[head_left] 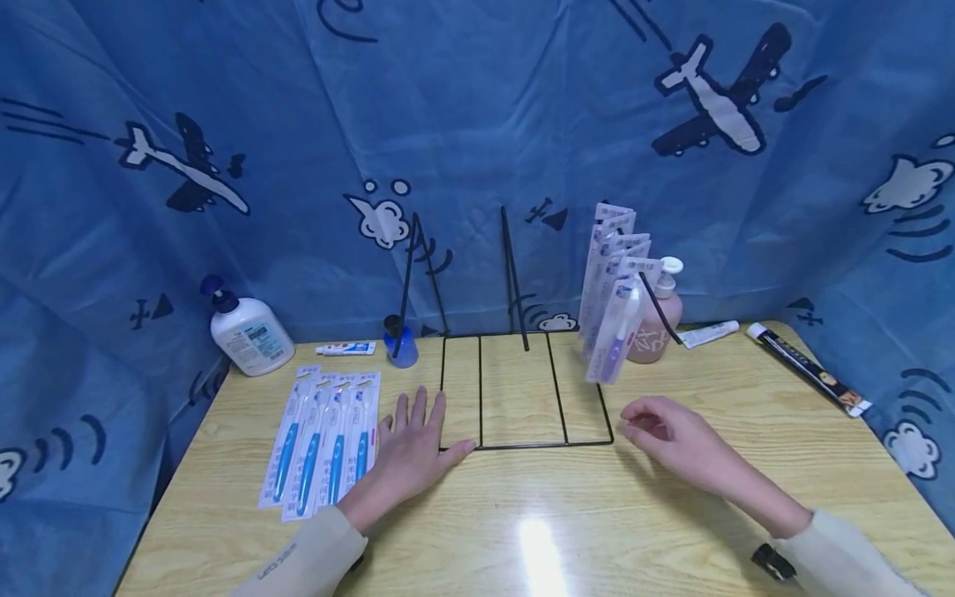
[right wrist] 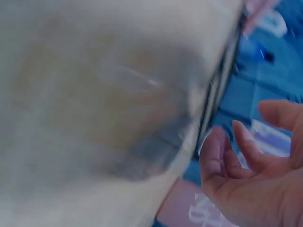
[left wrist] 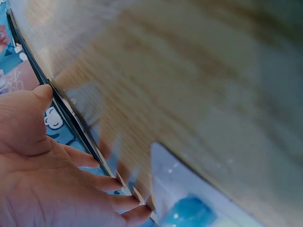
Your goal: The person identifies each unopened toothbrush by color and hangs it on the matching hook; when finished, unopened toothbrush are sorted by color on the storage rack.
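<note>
A black wire rack [head_left: 522, 390] stands in the middle of the wooden table [head_left: 522, 514], its base frame flat and two rods rising at the back. Several packaged toothbrushes [head_left: 615, 294] hang from its right arm. My left hand [head_left: 412, 452] lies flat on the table with straight fingers, its thumb at the frame's front-left corner; the left wrist view shows the left hand [left wrist: 42, 179] open against the table. Beside it lie several blue toothbrush packs [head_left: 324, 444]. My right hand [head_left: 667, 431] hovers just right of the frame with loosely curled fingers [right wrist: 222, 156] holding nothing.
A white pump bottle [head_left: 246, 327] stands at the back left. A small toothpaste tube [head_left: 346, 349] and a blue cup [head_left: 401, 344] sit behind the packs. A pink pump bottle [head_left: 656, 319], a white tube [head_left: 709, 333] and a long dark tube [head_left: 809, 367] lie at the back right. Blue curtain surrounds the table.
</note>
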`<state>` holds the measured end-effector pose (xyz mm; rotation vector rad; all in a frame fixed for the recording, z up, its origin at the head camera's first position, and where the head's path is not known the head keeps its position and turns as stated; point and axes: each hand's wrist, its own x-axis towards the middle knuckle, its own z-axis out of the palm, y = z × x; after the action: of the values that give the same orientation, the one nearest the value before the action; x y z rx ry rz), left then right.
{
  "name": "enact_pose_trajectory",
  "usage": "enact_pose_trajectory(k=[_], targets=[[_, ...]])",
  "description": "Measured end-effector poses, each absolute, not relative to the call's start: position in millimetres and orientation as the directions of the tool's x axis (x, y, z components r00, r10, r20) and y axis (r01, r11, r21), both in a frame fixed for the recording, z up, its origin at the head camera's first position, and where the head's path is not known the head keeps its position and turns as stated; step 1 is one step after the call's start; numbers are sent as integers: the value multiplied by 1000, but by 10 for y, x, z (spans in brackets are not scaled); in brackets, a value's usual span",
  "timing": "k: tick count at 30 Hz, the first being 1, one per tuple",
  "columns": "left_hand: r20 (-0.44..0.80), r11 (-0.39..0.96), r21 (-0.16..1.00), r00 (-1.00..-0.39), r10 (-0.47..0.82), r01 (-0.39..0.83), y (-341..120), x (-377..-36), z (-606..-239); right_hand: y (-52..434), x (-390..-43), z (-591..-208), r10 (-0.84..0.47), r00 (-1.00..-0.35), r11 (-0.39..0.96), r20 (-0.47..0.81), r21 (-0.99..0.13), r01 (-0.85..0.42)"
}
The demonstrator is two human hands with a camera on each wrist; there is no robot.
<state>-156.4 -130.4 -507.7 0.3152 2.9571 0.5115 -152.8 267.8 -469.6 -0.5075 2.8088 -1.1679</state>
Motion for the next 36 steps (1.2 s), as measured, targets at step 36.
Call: enact_pose_trajectory(k=[36], targets=[[-70, 914, 353, -968, 240, 202, -1331, -1560, -5029, 1933, -1984, -5056, -490, -870, 806, -58, -411, -426]])
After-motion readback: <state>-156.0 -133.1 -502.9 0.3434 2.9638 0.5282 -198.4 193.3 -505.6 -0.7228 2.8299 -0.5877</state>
